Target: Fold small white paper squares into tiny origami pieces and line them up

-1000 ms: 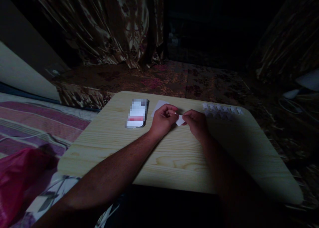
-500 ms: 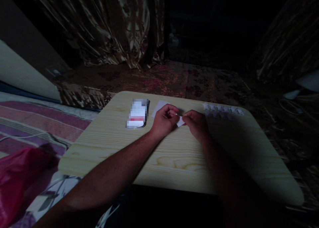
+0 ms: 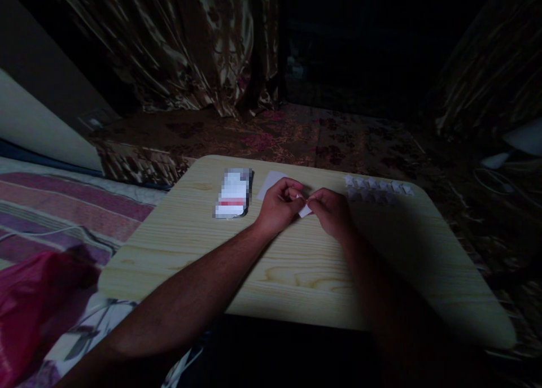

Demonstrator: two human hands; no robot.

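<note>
A small piece of white paper (image 3: 304,210) is held between both hands above the middle of the wooden table. My left hand (image 3: 277,204) pinches its left side, with the fingers curled. The thumb and fingers of my right hand (image 3: 332,210) close on its right side. My fingers hide part of the paper, and its folds are too small to make out. Just behind my left hand lies a flat white sheet of paper (image 3: 267,182). To the right of my right hand, several small folded white paper pieces (image 3: 379,186) sit in two rows.
A phone (image 3: 232,193) with a blurred screen lies on the light wooden table (image 3: 178,247), left of the sheet. A bed with a striped cover (image 3: 63,207) and a pink plastic bag (image 3: 38,303) are at the left. Patterned curtains (image 3: 220,43) hang behind.
My right thumb and fingers have shifted slightly left over the paper, closer to my left hand. Less of the paper's right side shows. The things on the table have stayed put.
</note>
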